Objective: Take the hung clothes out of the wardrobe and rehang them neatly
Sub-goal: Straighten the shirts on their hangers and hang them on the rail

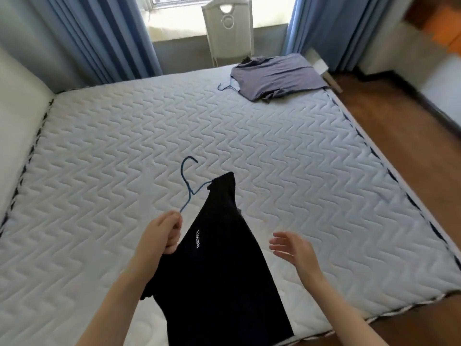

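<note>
Slippage is your worry: left hand (164, 233) pinches one end of the blue hanger (189, 188) plus the black shirt (219, 265), over the mattress's (124, 146) near edge, and only one shoulder looks hooked, so it could slide off. Right hand's (290, 248) open, empty. Bare quilted mattress, grey shirt (277, 76) lying at the far corner, blue curtains (99, 33), wood floor (399, 126)

One wide-angle view from the person's head looks forward and down across the bed (249, 136) toward the window (179, 0); left hand (163, 233) and right hand (291, 248) close below, edges perhaps lens-bent.
</note>
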{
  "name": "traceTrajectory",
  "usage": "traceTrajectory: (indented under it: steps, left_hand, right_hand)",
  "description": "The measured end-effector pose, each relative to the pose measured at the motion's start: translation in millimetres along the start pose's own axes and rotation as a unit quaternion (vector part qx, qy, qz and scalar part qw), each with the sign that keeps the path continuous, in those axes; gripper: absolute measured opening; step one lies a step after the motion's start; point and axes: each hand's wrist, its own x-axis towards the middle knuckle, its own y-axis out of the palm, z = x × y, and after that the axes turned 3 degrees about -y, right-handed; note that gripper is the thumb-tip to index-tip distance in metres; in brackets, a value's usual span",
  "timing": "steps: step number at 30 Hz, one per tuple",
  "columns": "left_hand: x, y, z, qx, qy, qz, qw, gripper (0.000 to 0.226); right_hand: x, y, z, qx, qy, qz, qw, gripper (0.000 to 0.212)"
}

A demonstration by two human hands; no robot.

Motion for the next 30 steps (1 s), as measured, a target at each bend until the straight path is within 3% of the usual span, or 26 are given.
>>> traceTrajectory:
  steps: [4, 9, 14, 19, 23, 30]
  left_hand:
    - [-89, 38, 37, 0.043, 0.043, 0.054, 0.997, 0.036]
    - [-128, 71, 82, 0.120, 0.058, 0.115, 0.984, 0.044]
    - [-135, 128, 64, 0.183, 0.123, 0.198, 0.955, 0.042]
    - [-134, 232, 43, 0.218, 0.175, 0.216, 0.935, 0.036]
    - [-131, 328, 47, 0.217, 0.159, 0.216, 0.939, 0.035]
    - [-143, 493, 67, 0.258, 0.128, 0.192, 0.938, 0.034]
  right_hand:
    - [-78, -30, -14, 0.044, -0.048, -0.067, 0.996, 0.034]
    - [-151, -72, -62, 0.121, -0.057, -0.174, 0.976, 0.037]
    - [-202, -145, -92, 0.157, -0.069, -0.295, 0.940, 0.037]
    - [-215, -238, -110, 0.208, -0.068, -0.393, 0.893, 0.034]
    - [-197, -323, -122, 0.224, -0.032, -0.406, 0.885, 0.034]
    - [-154, -493, -83, 0.204, -0.015, -0.355, 0.912, 0.033]
